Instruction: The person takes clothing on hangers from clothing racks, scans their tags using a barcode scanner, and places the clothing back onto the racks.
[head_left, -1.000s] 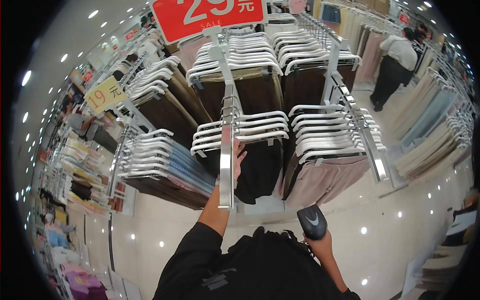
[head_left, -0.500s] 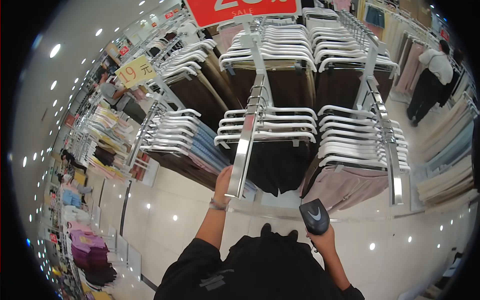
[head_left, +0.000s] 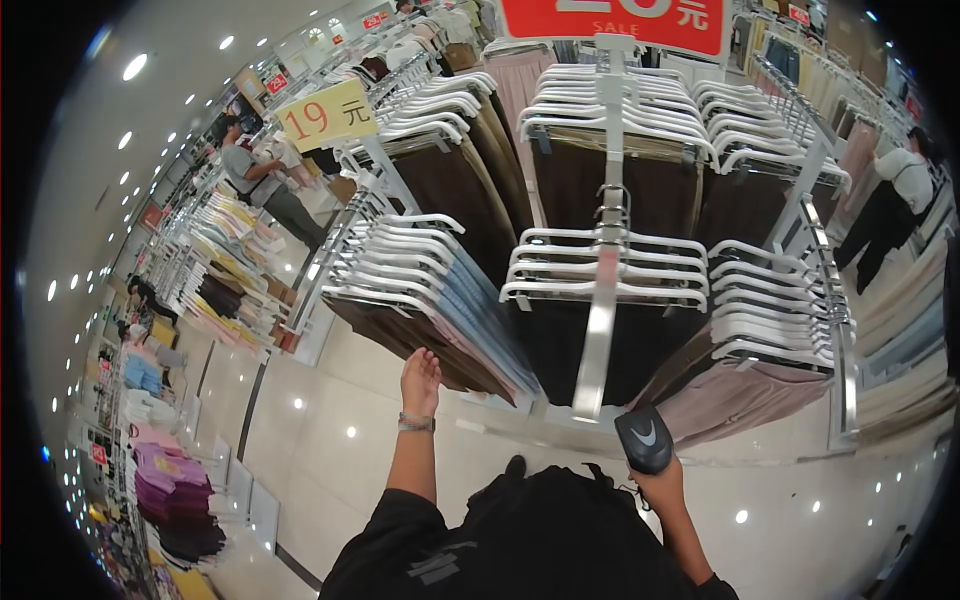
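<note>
Black device [head_left: 643, 440], near right: right hand [head_left: 660, 488] wrapped round it, presumably for steadiness. Left hand [head_left: 421, 385]: fingers loosely extended, beside brown garments [head_left: 400, 343], likely hung to stay flat.

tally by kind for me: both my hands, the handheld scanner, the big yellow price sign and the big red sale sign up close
hands, left hand and right hand: 2
black handheld scanner: 1
big yellow price sign: 1
big red sale sign: 1
total: 5
</note>
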